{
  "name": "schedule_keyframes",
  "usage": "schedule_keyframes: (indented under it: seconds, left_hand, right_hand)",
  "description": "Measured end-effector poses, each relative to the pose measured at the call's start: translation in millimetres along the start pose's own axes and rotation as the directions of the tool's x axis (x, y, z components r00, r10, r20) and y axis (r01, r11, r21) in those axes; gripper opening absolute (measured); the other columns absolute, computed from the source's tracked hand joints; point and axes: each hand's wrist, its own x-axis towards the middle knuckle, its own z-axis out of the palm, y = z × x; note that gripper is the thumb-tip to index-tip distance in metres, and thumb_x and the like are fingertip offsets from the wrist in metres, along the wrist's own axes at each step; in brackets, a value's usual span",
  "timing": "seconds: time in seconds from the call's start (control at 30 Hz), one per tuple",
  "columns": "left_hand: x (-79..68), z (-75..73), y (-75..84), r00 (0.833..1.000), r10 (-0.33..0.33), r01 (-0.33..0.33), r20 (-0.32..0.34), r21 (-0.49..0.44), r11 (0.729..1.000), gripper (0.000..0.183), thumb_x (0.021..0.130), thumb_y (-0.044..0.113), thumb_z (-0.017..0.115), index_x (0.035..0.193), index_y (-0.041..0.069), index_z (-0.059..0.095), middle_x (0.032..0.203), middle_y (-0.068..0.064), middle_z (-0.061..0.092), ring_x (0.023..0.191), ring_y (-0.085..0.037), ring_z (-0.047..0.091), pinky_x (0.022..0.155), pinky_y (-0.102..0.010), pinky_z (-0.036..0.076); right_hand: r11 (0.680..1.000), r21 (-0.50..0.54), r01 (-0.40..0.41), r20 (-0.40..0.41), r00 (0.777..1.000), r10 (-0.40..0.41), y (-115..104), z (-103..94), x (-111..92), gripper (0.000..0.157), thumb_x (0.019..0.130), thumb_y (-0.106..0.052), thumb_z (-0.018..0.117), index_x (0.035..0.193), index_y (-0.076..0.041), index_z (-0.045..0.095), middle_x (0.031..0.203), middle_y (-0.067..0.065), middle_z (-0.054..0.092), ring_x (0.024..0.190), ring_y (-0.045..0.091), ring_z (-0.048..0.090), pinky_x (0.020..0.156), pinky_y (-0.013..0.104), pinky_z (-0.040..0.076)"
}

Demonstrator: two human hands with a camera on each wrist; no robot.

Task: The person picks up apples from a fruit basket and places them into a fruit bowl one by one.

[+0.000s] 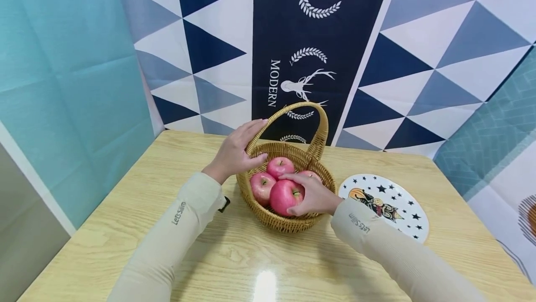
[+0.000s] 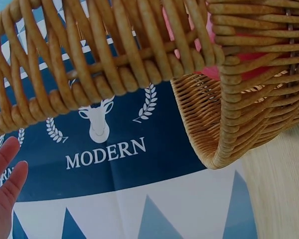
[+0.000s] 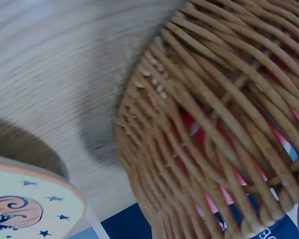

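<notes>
A wicker basket [image 1: 272, 225] with a tall arched handle [image 1: 320, 137] holds several red apples. My right hand [image 1: 316, 195] reaches in over the rim and grips the front apple [image 1: 284, 195], thumb on its near side and fingers over its top. Around it lie a left apple [image 1: 262, 188], a back apple [image 1: 279, 167] and a partly covered one [image 1: 311, 175]. At the handle's left side is my left hand [image 1: 236, 153], its fingers straight against the wicker and thumb spread toward the inside. The left wrist view shows straight fingers [image 2: 10, 179] beside the handle [image 2: 114, 55].
An oval white plate [image 1: 408, 199] with stars and a cartoon owl lies right of the basket, partly under my right forearm. Behind the wooden table [image 1: 201, 265] hangs a patterned cloth [image 1: 217, 27]. A teal cloth [image 1: 75, 83] hangs at the left.
</notes>
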Motion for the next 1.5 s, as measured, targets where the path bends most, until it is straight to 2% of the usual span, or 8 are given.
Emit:
schedule_keyframes:
  seconds: [0.2,0.5,0.67,0.83,0.97,1.33,1.5]
  left_hand:
    - [0.3,1.2,0.1,1.000,0.007,-0.007,-0.010,-0.006,1.000,0.069,0.075,0.024,0.069,0.137,0.002,0.048,0.134,-0.020,0.052,0.123,-0.034,0.048,0.103,-0.045,0.038]
    - [-2.4,1.7,0.4,1.000,-0.001,0.001,-0.014,-0.016,1.000,0.069,0.075,0.023,0.070,0.137,0.002,0.047,0.134,-0.020,0.053,0.122,-0.034,0.048,0.103,-0.045,0.037]
    - [-6.2,0.0,1.6,0.999,-0.035,0.035,0.000,-0.019,0.999,0.069,0.076,0.023,0.068,0.138,0.003,0.046,0.135,-0.019,0.052,0.123,-0.034,0.048,0.103,-0.047,0.036]
    - [-5.4,1.1,2.8,0.999,-0.034,0.034,0.002,-0.019,0.999,0.069,0.077,0.023,0.068,0.139,0.002,0.045,0.136,-0.018,0.052,0.123,-0.034,0.048,0.103,-0.047,0.036]
    - [-4.1,2.9,3.6,1.000,-0.031,0.031,-0.004,-0.018,0.999,0.069,0.076,0.024,0.067,0.138,0.002,0.045,0.136,-0.018,0.052,0.122,-0.035,0.048,0.102,-0.048,0.037]
    - [-5.2,2.3,1.8,0.999,-0.042,0.042,0.004,-0.010,0.999,0.069,0.077,0.023,0.067,0.139,0.003,0.045,0.136,-0.017,0.052,0.121,-0.034,0.049,0.102,-0.047,0.038]
    - [-4.2,1.5,2.6,0.998,-0.052,0.052,0.024,0.002,0.999,0.071,0.077,0.025,0.067,0.140,0.004,0.044,0.136,-0.017,0.052,0.120,-0.033,0.050,0.101,-0.046,0.039]
  right_hand:
    - [1.000,0.015,0.003,0.000,1.000,-0.003,-1.1,-2.0,-3.0,0.075,0.062,-0.030,0.077,0.130,-0.004,0.055,0.118,0.012,0.060,0.105,0.030,0.053,0.084,0.043,0.047]
    - [1.000,-0.019,0.020,0.022,1.000,-0.020,-0.5,-9.3,-8.8,0.073,0.062,-0.033,0.079,0.126,-0.004,0.058,0.114,0.010,0.059,0.107,0.031,0.048,0.084,0.042,0.047]
    - [0.999,0.032,0.014,0.035,0.999,-0.015,0.6,-13.7,-12.7,0.072,0.063,-0.030,0.078,0.126,-0.002,0.057,0.119,0.014,0.056,0.106,0.030,0.052,0.083,0.040,0.049]
    - [0.995,0.097,-0.004,0.029,1.000,0.001,1.0,-21.7,-16.5,0.071,0.063,-0.024,0.076,0.127,-0.001,0.055,0.118,0.014,0.059,0.102,0.029,0.055,0.081,0.038,0.050]
    - [0.995,0.101,0.007,0.023,1.000,-0.009,3.1,-26.6,-18.5,0.072,0.064,-0.022,0.077,0.128,0.001,0.054,0.117,0.014,0.060,0.103,0.029,0.055,0.082,0.038,0.050]
    - [0.995,0.098,-0.033,0.014,0.999,0.032,8.7,-38.8,-23.9,0.068,0.066,-0.023,0.078,0.128,-0.005,0.055,0.115,0.011,0.061,0.101,0.027,0.057,0.080,0.037,0.050]
    - [0.995,0.079,-0.062,0.023,0.998,0.060,10.2,-44.1,-30.7,0.070,0.066,-0.024,0.079,0.128,-0.002,0.055,0.116,0.013,0.061,0.101,0.028,0.057,0.079,0.036,0.051]
